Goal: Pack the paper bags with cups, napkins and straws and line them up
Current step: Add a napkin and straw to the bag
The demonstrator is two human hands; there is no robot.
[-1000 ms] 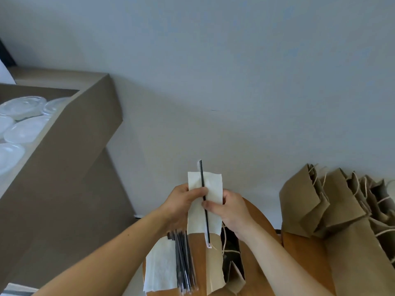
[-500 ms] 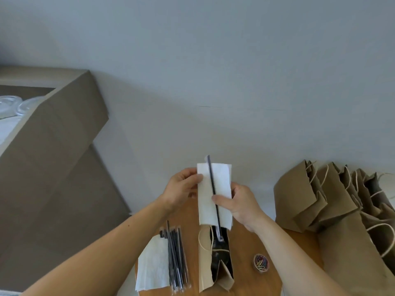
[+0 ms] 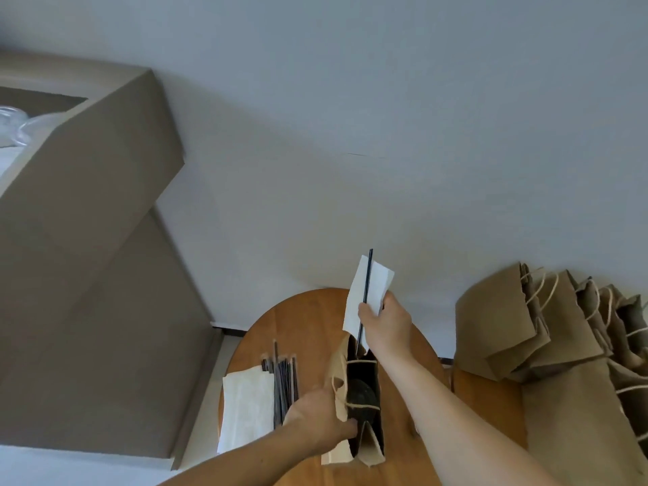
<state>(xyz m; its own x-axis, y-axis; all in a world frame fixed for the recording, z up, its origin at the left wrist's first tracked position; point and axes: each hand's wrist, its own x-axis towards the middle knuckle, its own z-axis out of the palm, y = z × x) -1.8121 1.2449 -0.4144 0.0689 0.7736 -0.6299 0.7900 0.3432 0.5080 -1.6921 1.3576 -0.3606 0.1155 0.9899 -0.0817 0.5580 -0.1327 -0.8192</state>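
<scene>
An open brown paper bag (image 3: pixel 363 447) stands on the round wooden table (image 3: pixel 308 320), with a dark cup lid (image 3: pixel 361 396) showing inside. My right hand (image 3: pixel 385 319) pinches a white napkin (image 3: pixel 375 282) and a black straw (image 3: pixel 367 275) together just above the bag's far rim; the straw's lower end dips into the opening. My left hand (image 3: pixel 321 420) grips the bag's near left edge and holds it open.
A stack of white napkins (image 3: pixel 245 401) and a bundle of black straws (image 3: pixel 285 384) lie left of the bag. Several folded paper bags (image 3: pixel 508 320) lean at the right. A large cardboard box (image 3: pixel 87 205) with clear lids (image 3: pixel 14 131) fills the left.
My left hand let go of the napkin and dropped to the bag's edge. My right hand alone carried napkin and straw to the right, over the bag mouth. The camera tilted down.
</scene>
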